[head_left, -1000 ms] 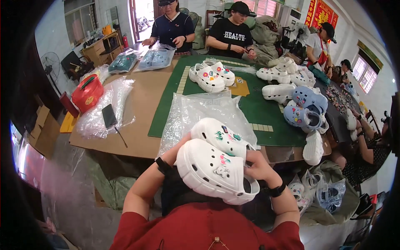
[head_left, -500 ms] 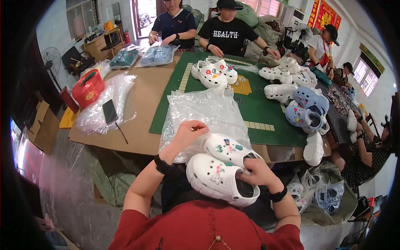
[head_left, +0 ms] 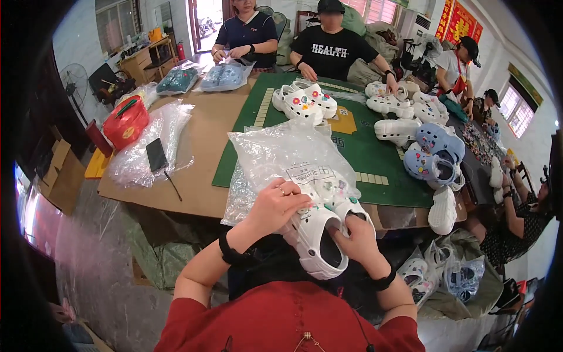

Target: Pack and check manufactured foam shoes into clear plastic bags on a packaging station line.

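Observation:
A pair of white clogs (head_left: pixel 317 243) with coloured charms sits toe-first in the mouth of a clear plastic bag (head_left: pixel 281 146) at the table's near edge. The toes show through the film, and both heel ends stick out toward me. My right hand (head_left: pixel 359 239) grips the pair, its fingers down inside the heel openings. At the bag's mouth, my left hand (head_left: pixel 274 206) is closed on the film and presses against the left clog's upper; its fingertips are partly hidden. More clear bags (head_left: pixel 236 202) lie beneath this one.
On the green mat (head_left: pixel 234 158) stand decorated white clogs (head_left: pixel 302 104) and blue clogs (head_left: pixel 431 164). Left lie a phone (head_left: pixel 156 154), a red pouch (head_left: pixel 126 123) and a pile of clear bags (head_left: pixel 176 120). Bagged clogs (head_left: pixel 223 76) sit farther back. Several people work around the table.
The clogs have moved forward, their toes now inside the bag. My left hand has come down from above the bag onto its mouth and the left clog. Across the table, a person's hand reaches onto white clogs.

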{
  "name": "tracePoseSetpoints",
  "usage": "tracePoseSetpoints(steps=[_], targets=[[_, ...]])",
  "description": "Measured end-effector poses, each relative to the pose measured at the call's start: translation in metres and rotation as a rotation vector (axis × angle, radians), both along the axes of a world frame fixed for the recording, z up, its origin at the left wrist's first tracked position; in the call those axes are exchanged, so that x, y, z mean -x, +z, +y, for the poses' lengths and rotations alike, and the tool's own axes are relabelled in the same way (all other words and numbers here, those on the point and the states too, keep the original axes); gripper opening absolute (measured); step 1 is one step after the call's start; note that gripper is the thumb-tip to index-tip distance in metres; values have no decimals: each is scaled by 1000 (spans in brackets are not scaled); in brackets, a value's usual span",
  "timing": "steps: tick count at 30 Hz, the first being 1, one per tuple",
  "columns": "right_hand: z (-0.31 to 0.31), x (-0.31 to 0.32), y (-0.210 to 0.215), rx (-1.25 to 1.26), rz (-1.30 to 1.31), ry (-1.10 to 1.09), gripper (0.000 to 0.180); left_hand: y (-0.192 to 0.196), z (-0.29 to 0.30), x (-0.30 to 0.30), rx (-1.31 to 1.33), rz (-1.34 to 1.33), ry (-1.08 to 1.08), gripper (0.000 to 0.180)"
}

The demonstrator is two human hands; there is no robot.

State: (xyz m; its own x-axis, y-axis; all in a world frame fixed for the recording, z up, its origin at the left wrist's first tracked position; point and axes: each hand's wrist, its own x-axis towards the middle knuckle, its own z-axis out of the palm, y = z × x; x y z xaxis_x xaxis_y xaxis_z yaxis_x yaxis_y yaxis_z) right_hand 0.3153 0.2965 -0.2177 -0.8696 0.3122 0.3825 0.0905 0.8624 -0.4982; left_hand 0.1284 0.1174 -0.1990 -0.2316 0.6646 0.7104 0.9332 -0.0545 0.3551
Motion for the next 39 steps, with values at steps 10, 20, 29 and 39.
tracePoseSetpoints(steps=[10, 20, 29, 39], targets=[[-9, 10, -8, -27, 31, 4, 27, 9, -15, 3, -17, -497, -4, 20], [-24, 20, 1, -147, -40, 116, 22, 4, 4, -21, 117, -188, -302, 21], [-25, 30, -8, 44, -12, -13, 27, 2, -19, -13, 12, -74, -19, 26], [-22, 86, -29, -428, 318, 138, 15, 1, -13, -16, 30, -243, -238, 24]])
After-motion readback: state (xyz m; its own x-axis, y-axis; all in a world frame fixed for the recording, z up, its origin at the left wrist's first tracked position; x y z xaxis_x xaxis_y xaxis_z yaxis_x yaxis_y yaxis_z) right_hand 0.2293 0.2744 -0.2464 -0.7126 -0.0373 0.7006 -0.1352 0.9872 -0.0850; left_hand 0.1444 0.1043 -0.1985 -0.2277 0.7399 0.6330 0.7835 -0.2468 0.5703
